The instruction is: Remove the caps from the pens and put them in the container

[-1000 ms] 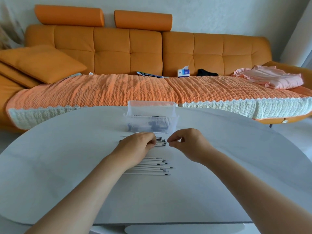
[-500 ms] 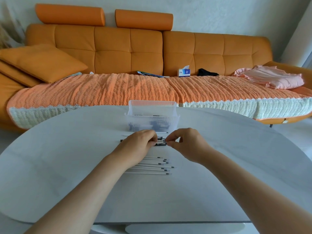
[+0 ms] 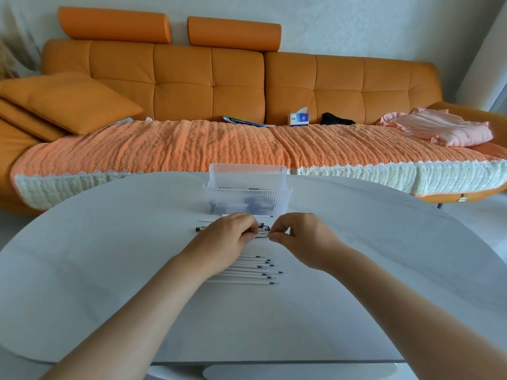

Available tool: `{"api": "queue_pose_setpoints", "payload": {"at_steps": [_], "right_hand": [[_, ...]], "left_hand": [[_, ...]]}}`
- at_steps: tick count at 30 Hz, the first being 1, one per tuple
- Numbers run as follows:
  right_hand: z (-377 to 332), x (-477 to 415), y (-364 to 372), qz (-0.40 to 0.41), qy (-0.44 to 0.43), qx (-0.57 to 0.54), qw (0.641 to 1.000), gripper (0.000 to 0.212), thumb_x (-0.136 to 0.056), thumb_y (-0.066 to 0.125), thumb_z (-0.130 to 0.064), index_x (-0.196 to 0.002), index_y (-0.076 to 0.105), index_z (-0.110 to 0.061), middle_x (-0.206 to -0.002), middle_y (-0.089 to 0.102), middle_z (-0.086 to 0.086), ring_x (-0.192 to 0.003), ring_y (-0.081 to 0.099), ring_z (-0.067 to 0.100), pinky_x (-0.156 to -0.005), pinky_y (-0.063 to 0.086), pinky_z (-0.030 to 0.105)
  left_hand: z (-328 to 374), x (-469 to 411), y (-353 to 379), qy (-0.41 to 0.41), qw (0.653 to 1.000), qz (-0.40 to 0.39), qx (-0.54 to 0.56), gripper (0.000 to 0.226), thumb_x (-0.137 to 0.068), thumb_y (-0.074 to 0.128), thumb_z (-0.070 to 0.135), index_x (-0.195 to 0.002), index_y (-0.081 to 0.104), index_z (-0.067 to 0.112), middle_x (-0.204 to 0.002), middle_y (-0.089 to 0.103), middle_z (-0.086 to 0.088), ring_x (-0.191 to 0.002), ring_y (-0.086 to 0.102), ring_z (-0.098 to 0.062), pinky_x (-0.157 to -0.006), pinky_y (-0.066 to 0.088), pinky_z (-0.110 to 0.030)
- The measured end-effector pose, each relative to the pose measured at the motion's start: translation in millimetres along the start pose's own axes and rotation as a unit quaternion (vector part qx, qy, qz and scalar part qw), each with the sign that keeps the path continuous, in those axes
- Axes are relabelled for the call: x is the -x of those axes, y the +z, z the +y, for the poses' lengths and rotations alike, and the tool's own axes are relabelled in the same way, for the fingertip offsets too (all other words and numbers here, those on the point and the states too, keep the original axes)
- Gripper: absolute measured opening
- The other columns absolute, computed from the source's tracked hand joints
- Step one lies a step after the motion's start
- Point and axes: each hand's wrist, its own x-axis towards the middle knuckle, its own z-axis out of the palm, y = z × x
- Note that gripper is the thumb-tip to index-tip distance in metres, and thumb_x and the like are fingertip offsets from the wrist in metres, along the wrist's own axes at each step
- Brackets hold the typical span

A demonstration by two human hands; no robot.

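Both hands meet over the middle of the white bench (image 3: pixel 109 270), just in front of the clear ribbed container (image 3: pixel 248 200). The left hand (image 3: pixel 227 238) has its fingers curled down around a pen (image 3: pixel 262 232) that lies crosswise, and a dark end of a pen pokes out past the far side of that hand. The right hand (image 3: pixel 300 237) has its thumb and forefinger brought together on the dark cap (image 3: pixel 267 229) at the pen's right end, with the other fingers loosely curled above. The 2 hands sit just beside each other, with only the short stretch of pen between them. More than 1 pen may be bunched there, but the hands hide too much to tell. Nearer the person, partly under the left wrist, lies a row of white pens without caps (image 3: pixel 255 270), side by side with their dark tips pointing right. Small dark pieces show blurred through the container's ribbed wall. Behind the bench stands an orange sofa (image 3: pixel 208 83) covered with an orange woven throw (image 3: pixel 192 149), with a cushion (image 3: pixel 68 102) on the left, a tissue box (image 3: pixel 299 119) near the middle and folded pink cloth (image 3: pixel 441 130) on the right.
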Motion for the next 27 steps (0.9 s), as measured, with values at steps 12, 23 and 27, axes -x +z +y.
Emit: {"api": "queue_pose_setpoints", "payload": {"at_steps": [12,23,27], "right_hand": [[-7.2,-7.9,10.4,-0.050,-0.001,0.006,0.999,0.018,-0.088,0.068,-0.044,-0.104,0.070,-0.035,-0.096,0.064,-0.021,-0.077,0.055,-0.003,-0.072,0.041,0.016],[-4.5,-23.7,16.8,-0.016,-0.004,0.116,0.993,0.017,-0.095,0.061,-0.032,-0.107,0.070,-0.038,-0.106,0.061,-0.016,-0.095,0.059,0.008,-0.081,0.051,0.028],[-6.2,-26.1,19.4,-0.014,-0.015,0.146,0.989,0.013,-0.093,0.063,-0.037,-0.105,0.068,-0.037,-0.104,0.059,-0.016,-0.092,0.059,0.010,-0.078,0.051,0.029]], "left_hand": [[-14.0,12.1,-1.7,-0.016,0.999,-0.011,-0.028,0.008,-0.097,0.053,0.025,-0.094,0.061,0.024,-0.095,0.058,0.015,-0.089,0.053,-0.004,-0.081,0.048,-0.029],[-17.0,14.9,-1.6,-0.013,0.997,-0.035,-0.072,0.009,-0.094,0.056,0.034,-0.095,0.065,0.031,-0.090,0.051,0.018,-0.093,0.043,-0.003,-0.075,0.038,-0.026],[-19.0,14.8,-3.1,-0.017,0.997,-0.040,-0.057,0.010,-0.094,0.056,0.035,-0.098,0.065,0.034,-0.091,0.051,0.018,-0.090,0.044,-0.003,-0.076,0.042,-0.027]]}}
